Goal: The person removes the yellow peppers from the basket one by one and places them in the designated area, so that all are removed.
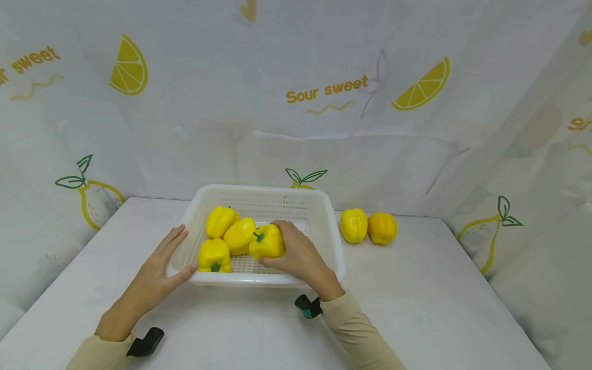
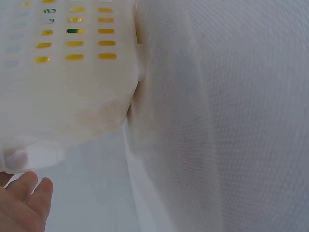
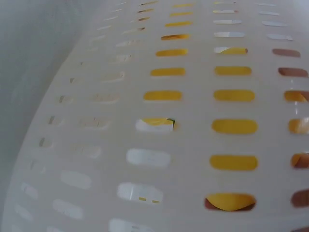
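Note:
A white plastic basket [image 1: 259, 279] with slotted walls stands on the table. Inside it, my right hand [image 1: 298, 254] grips a yellow bell pepper [image 1: 267, 241] with a green stem, thumb on the near side and fingers behind. Three more yellow bell peppers lie in the left half: one at the back [image 1: 221, 222], one in the middle [image 1: 240, 236] and one at the front [image 1: 215, 255]. My left hand [image 1: 154, 272] rests at the basket's left front corner, fingers extended along the side and thumb at the front rim. In the right wrist view the slotted wall [image 3: 193, 111] hides most of that hand.
Two more yellow bell peppers, one lighter [image 1: 353, 225] and one deeper yellow [image 1: 382, 228], sit side by side just right of the basket. A white curtain [image 1: 222, 113] printed with lemons hangs behind the white table [image 1: 416, 308]. Black wrist devices [image 1: 147, 343] show beneath both sleeves.

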Tool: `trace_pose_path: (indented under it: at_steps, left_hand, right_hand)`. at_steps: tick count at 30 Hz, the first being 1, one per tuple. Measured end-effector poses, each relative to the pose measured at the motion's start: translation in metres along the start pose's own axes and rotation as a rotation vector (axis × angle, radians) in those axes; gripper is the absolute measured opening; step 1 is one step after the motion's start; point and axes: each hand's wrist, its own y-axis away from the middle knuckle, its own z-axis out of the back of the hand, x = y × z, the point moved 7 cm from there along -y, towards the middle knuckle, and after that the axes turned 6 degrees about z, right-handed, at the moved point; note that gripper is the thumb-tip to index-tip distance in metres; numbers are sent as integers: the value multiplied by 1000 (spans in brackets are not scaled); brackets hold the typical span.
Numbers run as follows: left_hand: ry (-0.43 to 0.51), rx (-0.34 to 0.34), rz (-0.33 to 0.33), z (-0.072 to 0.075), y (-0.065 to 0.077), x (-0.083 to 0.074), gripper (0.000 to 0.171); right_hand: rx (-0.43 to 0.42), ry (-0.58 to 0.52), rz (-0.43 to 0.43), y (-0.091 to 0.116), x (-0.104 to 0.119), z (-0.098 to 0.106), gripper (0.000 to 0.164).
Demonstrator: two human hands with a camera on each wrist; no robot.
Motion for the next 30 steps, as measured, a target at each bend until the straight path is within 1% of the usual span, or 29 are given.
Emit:
trace_pose_path:
  at_steps: [6,14,17,23,30]
  left_hand:
    - [-2,-6,-4,1,1,0,78]
    - [0,-3,-5,1,1,0,78]
    - [-3,-4,-6,1,0,0,78]
    - [-9,-3,-5,0,0,1,78]
    - [-7,-4,-5,0,0,0,78]
  right_hand:
    - [-29,4,5,2,3,5,76]
    - [-37,-15,-1,8,2,12,76]
    - [-45,-26,2,11,0,15,75]
    - [-52,-70,-23,18,-6,21,77]
    - [-77,-80,-39,27,-14,28,80]
